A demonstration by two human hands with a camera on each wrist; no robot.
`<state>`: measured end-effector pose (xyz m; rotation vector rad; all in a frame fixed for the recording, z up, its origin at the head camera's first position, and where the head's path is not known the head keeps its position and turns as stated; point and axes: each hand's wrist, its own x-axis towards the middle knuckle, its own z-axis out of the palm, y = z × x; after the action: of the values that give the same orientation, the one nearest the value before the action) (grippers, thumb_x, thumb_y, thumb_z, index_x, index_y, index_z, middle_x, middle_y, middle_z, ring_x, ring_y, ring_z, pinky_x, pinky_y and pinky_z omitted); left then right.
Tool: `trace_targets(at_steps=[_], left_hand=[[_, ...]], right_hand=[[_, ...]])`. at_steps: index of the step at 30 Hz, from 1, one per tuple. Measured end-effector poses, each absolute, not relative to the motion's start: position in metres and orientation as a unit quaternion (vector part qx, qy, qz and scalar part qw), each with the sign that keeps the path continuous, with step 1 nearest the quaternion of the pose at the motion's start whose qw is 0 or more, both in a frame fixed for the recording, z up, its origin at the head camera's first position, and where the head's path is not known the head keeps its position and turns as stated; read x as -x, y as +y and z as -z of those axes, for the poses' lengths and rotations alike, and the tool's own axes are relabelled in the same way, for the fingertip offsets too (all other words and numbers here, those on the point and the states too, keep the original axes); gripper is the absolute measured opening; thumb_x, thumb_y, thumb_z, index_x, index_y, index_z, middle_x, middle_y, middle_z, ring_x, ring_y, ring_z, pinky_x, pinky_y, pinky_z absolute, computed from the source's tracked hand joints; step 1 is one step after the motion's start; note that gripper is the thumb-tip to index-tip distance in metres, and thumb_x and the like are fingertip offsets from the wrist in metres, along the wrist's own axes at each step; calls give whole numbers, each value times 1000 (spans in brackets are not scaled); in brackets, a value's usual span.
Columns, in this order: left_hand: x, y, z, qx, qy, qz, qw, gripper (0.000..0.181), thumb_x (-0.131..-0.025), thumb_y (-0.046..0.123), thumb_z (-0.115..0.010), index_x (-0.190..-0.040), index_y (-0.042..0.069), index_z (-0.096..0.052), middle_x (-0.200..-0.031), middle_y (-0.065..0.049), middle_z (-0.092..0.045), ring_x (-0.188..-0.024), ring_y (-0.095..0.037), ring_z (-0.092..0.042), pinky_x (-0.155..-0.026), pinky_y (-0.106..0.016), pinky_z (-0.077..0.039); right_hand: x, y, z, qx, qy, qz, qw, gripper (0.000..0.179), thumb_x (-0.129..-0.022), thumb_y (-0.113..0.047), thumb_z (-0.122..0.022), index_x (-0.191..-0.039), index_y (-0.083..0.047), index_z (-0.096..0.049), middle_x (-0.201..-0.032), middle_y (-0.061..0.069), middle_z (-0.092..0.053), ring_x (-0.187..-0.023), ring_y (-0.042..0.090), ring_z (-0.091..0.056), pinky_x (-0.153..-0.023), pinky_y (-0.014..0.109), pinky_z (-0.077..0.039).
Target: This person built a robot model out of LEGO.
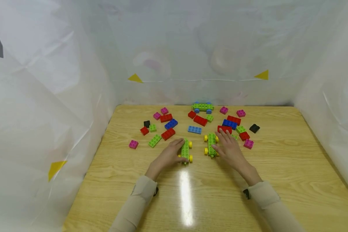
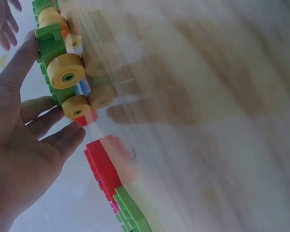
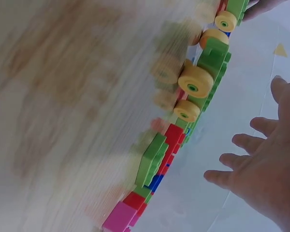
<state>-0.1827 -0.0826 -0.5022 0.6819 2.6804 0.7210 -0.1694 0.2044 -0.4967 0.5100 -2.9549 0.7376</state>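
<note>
My left hand (image 1: 169, 154) grips a green toy car base (image 1: 185, 150) with yellow wheels, thumb at its near end and fingers at its far end. In the left wrist view, the thumb and fingers span that wheeled base (image 2: 53, 50) lengthwise. A second green car base (image 1: 211, 145) with yellow wheels stands to its right, roughly parallel. My right hand (image 1: 231, 152) hovers over the right side of this second base, fingers spread. The right wrist view shows the right hand (image 3: 268, 159) raised apart from the second base (image 3: 208, 72), holding nothing.
Beyond the hands lie scattered bricks: a light blue brick (image 1: 194, 130), a red brick (image 1: 168, 134), a green brick (image 1: 155, 140), a pink brick (image 1: 248, 143) and a black piece (image 1: 254, 128). A green base with blue wheels (image 1: 203, 107) stands at the wooden table's (image 1: 220, 199) back edge.
</note>
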Motion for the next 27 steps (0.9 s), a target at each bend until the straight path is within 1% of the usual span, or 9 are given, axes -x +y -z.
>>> trace_targets(at_steps=[4,12,19,24,27], left_hand=[[181,-82,503,-238,925,-261,142,91,-80,46,-74,-151,9,-30,-157,-5,-25,-144,-24,-23,-113,-38,-25],[177,-80,506,-244,923,-260,143,92,-81,49,-72,-152,11,-28,-158,-3,-22,-144,-22,-20,-114,-38,-25],[173,-78,506,-251,923,-255,141,92,-81,49,-72,-152,10,-28,-158,-5,-23,-144,-24,-22,-113,-39,-25],[170,-76,507,-256,921,-256,140,91,-81,49,-72,-152,9,-29,-158,-5,-24,-143,-24,-23,-113,-38,-26],[168,-75,508,-257,921,-258,141,90,-82,49,-71,-152,11,-28,-158,-4,-23,-143,-23,-23,-113,-38,-26]], right_hand=[[169,198,496,-190,-951,-242,36,66,-99,-35,-54,-151,-3,-27,-156,21,-22,-142,44,-14,-111,62,-14],[167,189,499,-205,-946,-246,44,67,-96,-34,-59,-150,-3,-30,-154,21,-25,-141,43,-18,-110,62,-17],[160,178,497,-217,-934,-282,30,66,-97,-32,-58,-150,-3,-30,-153,20,-29,-140,45,-21,-108,62,-22],[154,169,496,-227,-924,-307,19,66,-97,-32,-58,-149,-3,-30,-152,18,-31,-140,41,-24,-109,59,-24],[149,163,494,-235,-916,-323,11,66,-96,-31,-59,-149,-3,-31,-151,19,-34,-139,40,-28,-108,57,-27]])
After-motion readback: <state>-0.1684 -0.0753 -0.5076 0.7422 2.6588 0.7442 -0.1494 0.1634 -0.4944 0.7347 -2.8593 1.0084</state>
